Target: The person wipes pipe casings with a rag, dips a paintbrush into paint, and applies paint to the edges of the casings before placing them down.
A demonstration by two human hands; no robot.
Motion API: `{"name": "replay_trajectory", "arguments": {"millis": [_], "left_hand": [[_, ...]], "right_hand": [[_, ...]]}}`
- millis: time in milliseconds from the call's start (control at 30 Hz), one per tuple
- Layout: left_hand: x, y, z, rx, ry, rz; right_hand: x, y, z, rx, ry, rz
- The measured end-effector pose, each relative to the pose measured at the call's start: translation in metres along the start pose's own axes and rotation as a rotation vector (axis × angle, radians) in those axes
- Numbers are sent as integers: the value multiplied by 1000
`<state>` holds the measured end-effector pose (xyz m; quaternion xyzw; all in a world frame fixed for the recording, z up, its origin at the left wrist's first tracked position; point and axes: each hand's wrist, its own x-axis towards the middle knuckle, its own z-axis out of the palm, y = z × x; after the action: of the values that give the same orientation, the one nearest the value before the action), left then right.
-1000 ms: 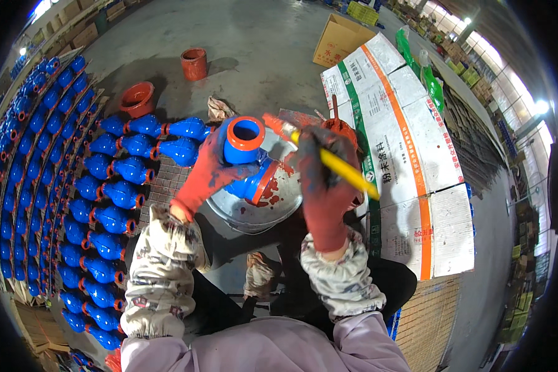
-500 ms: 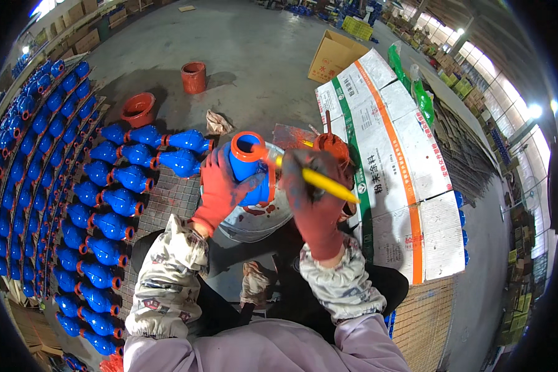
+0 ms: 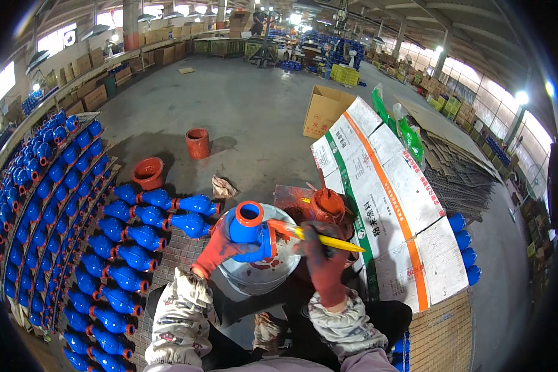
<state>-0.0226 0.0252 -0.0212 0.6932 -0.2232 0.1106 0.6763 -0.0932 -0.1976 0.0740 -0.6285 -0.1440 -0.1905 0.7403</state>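
Note:
My left hand [image 3: 216, 253], in a red glove smeared with dark stains, grips a blue valve body [image 3: 245, 232] with orange-red rims. One round opening faces up; another rim faces right. The piece is held over a white bucket [image 3: 260, 284] with red paint smears on its top. My right hand [image 3: 321, 257], gloved alike, is closed round a paintbrush [image 3: 333, 242] with a yellow handle. Its red-coated bristles are at the right-hand rim; whether they touch it I cannot tell. Beside the right hand stands a paint-covered red pot [image 3: 327, 206].
Rows of blue valve bodies [image 3: 123, 257] lie on wire mesh at left, with a stacked rack [image 3: 49, 204] beyond. White printed cardboard [image 3: 384, 217] covers a surface at right. Ahead are two red tubs [image 3: 198, 144], a crumpled rag [image 3: 224, 187] and an open carton [image 3: 326, 111].
The view has tipped up, so everything sits lower in the picture. The brush bristles have moved from beside the upper rim to the right-hand rim. Both hands keep their hold.

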Motion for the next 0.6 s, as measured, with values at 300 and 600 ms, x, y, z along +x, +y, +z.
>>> {"name": "replay_trajectory", "arguments": {"millis": [300,600], "left_hand": [[-16,-18,-11,44,-58,-123],[-24,-34,-5,225,150,-130]], "right_hand": [[-60,43,-99,4,381,96],[-57,59,-129,239,362,205]]}}
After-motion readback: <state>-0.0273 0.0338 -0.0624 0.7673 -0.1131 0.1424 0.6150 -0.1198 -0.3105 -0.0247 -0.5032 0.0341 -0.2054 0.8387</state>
